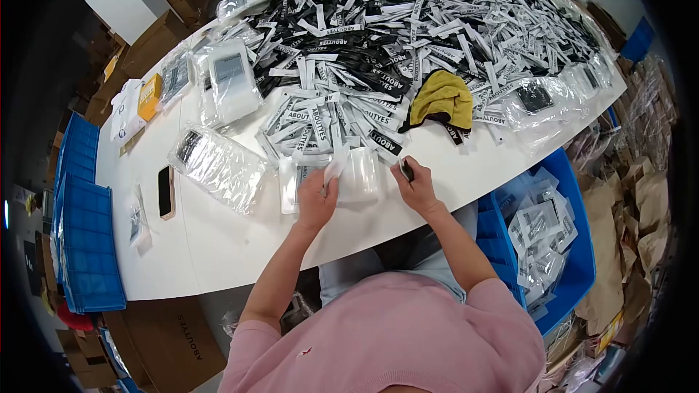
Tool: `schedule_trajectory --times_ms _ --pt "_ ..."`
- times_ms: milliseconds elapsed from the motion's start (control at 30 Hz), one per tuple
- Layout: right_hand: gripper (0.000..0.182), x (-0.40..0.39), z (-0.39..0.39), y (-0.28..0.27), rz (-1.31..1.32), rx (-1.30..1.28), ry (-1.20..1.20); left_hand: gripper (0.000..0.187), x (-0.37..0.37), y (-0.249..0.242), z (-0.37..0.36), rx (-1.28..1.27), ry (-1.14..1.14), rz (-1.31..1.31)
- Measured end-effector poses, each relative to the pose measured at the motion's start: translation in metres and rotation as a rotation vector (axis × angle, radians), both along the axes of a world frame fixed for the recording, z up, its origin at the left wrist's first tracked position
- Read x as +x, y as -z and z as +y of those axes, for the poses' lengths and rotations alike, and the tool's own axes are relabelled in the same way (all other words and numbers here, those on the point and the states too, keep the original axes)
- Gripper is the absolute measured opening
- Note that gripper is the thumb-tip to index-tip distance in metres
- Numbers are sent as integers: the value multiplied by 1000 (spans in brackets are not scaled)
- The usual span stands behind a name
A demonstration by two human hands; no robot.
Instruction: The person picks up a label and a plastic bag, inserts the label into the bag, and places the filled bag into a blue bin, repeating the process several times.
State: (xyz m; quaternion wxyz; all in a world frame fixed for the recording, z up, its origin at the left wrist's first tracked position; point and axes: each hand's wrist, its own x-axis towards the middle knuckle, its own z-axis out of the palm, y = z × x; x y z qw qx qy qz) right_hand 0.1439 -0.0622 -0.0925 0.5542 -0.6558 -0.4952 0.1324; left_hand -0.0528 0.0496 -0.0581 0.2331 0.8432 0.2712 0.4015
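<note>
Near the table's front edge, my left hand (318, 200) pinches a pale strip (336, 167) above clear plastic bags (359, 177). To its right, my right hand (415, 186) is closed around a small dark item (408, 169), partly hidden by the fingers. White labels (309, 120) printed ABOUTYES lie just beyond the bags. Behind them spreads a large heap of black and white labels (364, 36). A yellow and black cloth (441, 100) rests on the heap's front edge.
A phone (167, 192) and stacked clear bags (222, 169) lie at the left, with a yellow box (148, 97) farther back. Blue crates (91, 240) stand off the left edge. A blue bin (582, 247) of packed bags is beside my right arm.
</note>
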Motion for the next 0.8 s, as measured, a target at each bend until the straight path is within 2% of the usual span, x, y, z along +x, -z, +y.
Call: schedule_trajectory --times_ms 33,100,133,167,200,233,267,300,367,433,467,533,567,600,667,700,733,800 --pt "31 -4 -2 -11 26 -23 -13 20 2 -8 -6 -2 -2 3" --pt "32 -14 -2 -24 48 -48 -28 32 7 -21 -18 7 104 60" --pt "31 -22 0 -27 170 4 -56 37 11 -25 -18 176 147 28" --pt "29 -26 0 -31 293 56 -85 37 13 -29 -19 175 144 26" --pt "29 -27 0 -38 291 55 -88 38 15 -33 -20 287 202 62" --pt "28 -27 -1 -47 472 -69 -100 39 17 -37 -20 399 259 100" --pt "27 -28 -2 -55 653 -195 -111 39 18 -39 -20 399 257 100" --pt "27 -27 -3 -62 654 -197 -112 38 18 -41 -19 475 282 113" --pt "22 -23 -4 -75 839 -314 -212 38 20 -46 -24 552 307 122" --pt "22 -20 -6 -82 755 -283 -189 27 27 -54 -33 282 261 60" --pt "22 -19 -6 -84 674 -254 -168 27 26 -56 -38 286 258 56" --pt "21 -30 -6 -82 330 -161 -191 24 23 -58 -45 -727 407 -65" --pt "21 -32 -9 -85 105 -205 -247 20 21 -52 -36 -761 322 115" --pt "21 -35 -10 -93 98 -199 -256 20 20 -53 -34 -753 314 107" --pt "20 -41 -8 -104 2 -43 -287 19 18 -57 -28 -1195 389 -169" --pt "19 -38 -5 -85 176 -79 -295 18 20 -67 -32 -1265 328 -242" --pt "19 -36 -3 -82 168 -67 -306 18 21 -61 -31 -1248 324 -250" --pt "19 -35 3 -84 149 -151 -276 20 23 -49 -27 -791 315 -79"
